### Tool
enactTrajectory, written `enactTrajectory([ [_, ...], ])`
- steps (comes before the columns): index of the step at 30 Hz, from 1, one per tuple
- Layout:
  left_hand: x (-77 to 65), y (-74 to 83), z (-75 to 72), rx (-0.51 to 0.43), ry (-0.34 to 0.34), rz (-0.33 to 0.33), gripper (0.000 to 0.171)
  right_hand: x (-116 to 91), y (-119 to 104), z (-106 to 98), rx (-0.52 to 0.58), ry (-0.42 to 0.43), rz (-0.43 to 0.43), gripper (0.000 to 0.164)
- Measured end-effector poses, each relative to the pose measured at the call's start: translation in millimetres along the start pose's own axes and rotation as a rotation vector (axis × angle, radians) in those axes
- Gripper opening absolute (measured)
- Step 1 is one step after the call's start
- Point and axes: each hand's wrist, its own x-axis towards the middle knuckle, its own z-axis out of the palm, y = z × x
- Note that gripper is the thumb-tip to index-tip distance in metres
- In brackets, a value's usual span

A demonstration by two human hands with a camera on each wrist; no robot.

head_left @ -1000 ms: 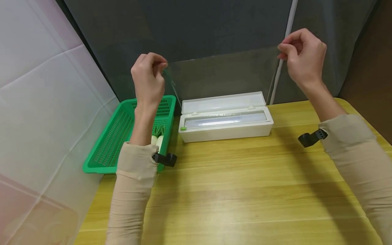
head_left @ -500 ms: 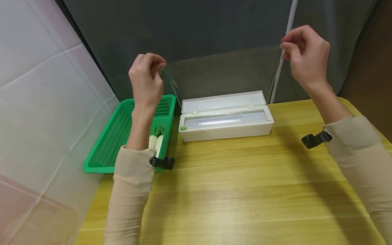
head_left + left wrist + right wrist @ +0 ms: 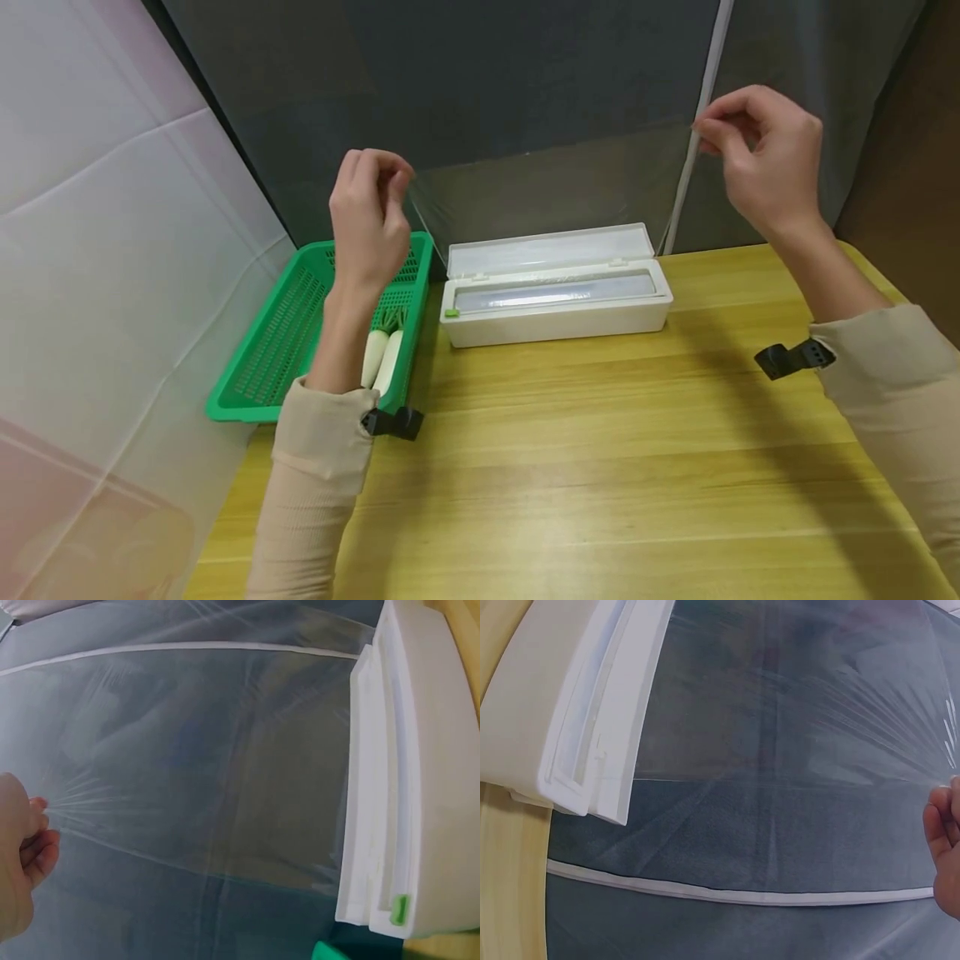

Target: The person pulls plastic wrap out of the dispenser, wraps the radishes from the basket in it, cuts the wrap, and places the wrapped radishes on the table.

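Clear film (image 3: 885,720) is spread in the air above and toward the back of the box (image 3: 555,325). Left hand (image 3: 369,221): grip pinched, thumb and fingers, on the near-left corner of the film's upper edge. Right hand (image 3: 772,167): same pinching grip at the right corner, set slightly higher.

Handling (judged by eye): very light, limp, thin; likely to cling to itself and to anything it brushes. Creases fan out from both pinch points in the wrist views, so the pull seems concentrated there; a tear at a corner is possible. Best hold: the two corners, evenly tensioned, with the middle left untouched.

The side edges run down to the back of the box (whether the sheet is cut free or joined there, cannot tell). The lid (image 3: 551,250) is folded back, close to the film's lower part, and could snag it. A green tab (image 3: 452,313) sits at the box's left front.

Around: green basket (image 3: 232,412) just beside the box on the left, two white radishes (image 3: 386,367) inside, partly behind the left forearm; counter (image 3: 570,467) below; dark curtain (image 3: 487,67) behind, making the film hard to see.
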Motion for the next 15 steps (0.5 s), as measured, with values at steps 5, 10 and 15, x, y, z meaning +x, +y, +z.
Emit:
enactTrajectory([
  [5, -5.7, 3.3, -0.5, -0.025, 0.015, 0.013, 0.023, -5, 3, -3, 0.024, -0.027, -0.001, 0.016],
  [10, -12.6, 6.5, 0.0, -0.047, 0.047, 0.0, 0.021, -11, 2, -8, 0.017, -0.042, -0.028, 0.019],
  [15, -20.0, 11.9, -0.6, -0.11, 0.077, -0.036, 0.018, -19, -1, -13, 0.013, -0.055, -0.043, 0.009],
])
